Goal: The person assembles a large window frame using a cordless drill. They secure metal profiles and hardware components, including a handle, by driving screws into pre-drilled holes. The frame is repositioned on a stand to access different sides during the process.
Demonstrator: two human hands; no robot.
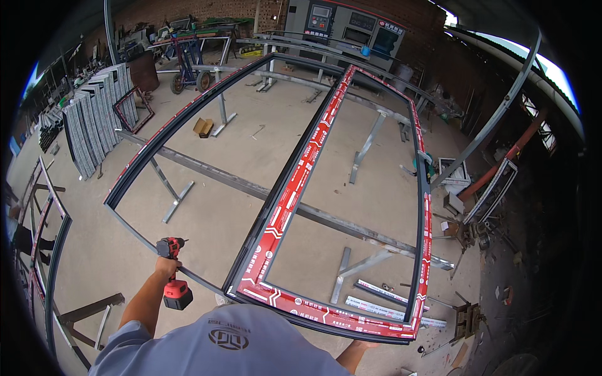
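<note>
My left hand [168,266] is closed round the grip of a red and black cordless drill [170,248]. The drill is upright, its bit pointing right and its battery pack below my fist. Beside it runs the thin near-left rail of a large dark metal window frame [295,182], laid flat in front of me. Red printed protective film covers the middle bar and the right section. At the near right edge of this frame is my right hand [362,344], partly under the rail, its fingers hidden.
Steel support bars [213,172] on legs carry the frame. Another frame [59,250] stands at left, near a person's dark-clothed legs. Wrapped profiles [94,125] lean behind it. Further back are a hand truck [188,66] and a grey machine [351,34]. An open cardboard box [202,128] lies on the floor.
</note>
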